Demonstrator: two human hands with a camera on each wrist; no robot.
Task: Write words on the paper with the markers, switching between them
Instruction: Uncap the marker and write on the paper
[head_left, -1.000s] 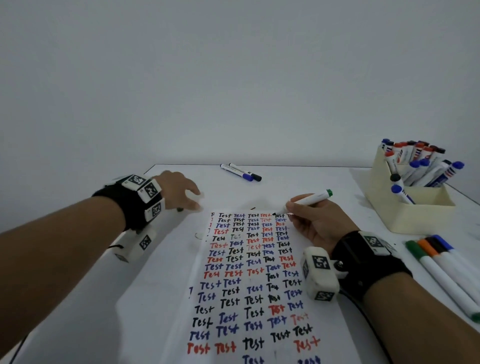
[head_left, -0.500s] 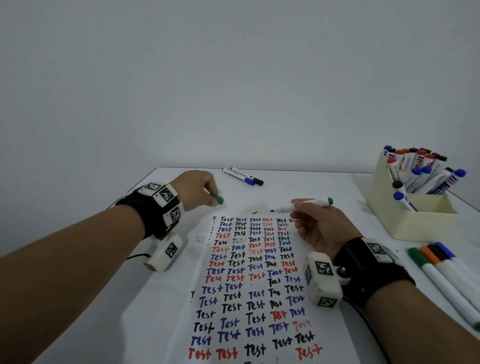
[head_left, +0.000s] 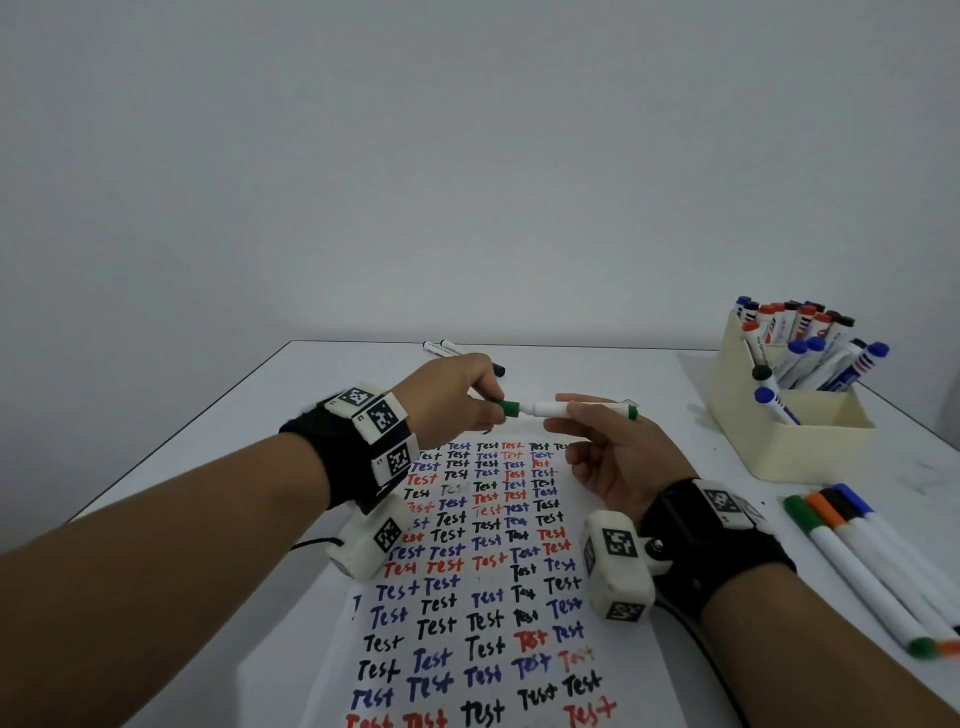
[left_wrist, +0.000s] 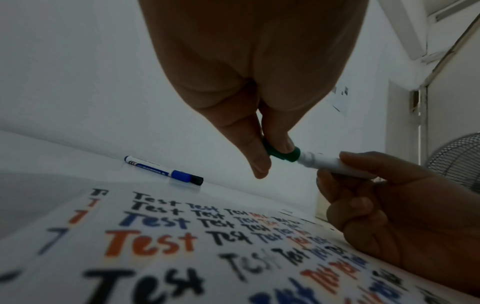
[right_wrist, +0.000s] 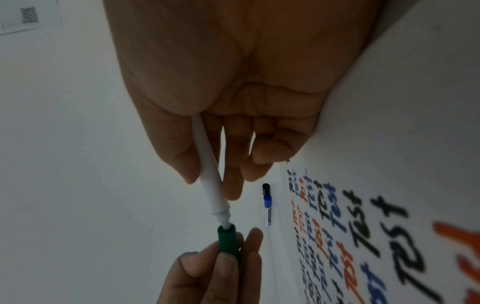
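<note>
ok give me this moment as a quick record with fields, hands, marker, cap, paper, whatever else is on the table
left hand: pinches the green cap
right hand: holds the white marker by its barrel
cap state: at the marker's tip end, not fully seated
marker pose: roughly level, above the top of the paper
paper: rows of "Test" in black, blue, red
beige box: many markers, right of paper
loose markers: lying near right edge
far markers: beyond paper
</note>
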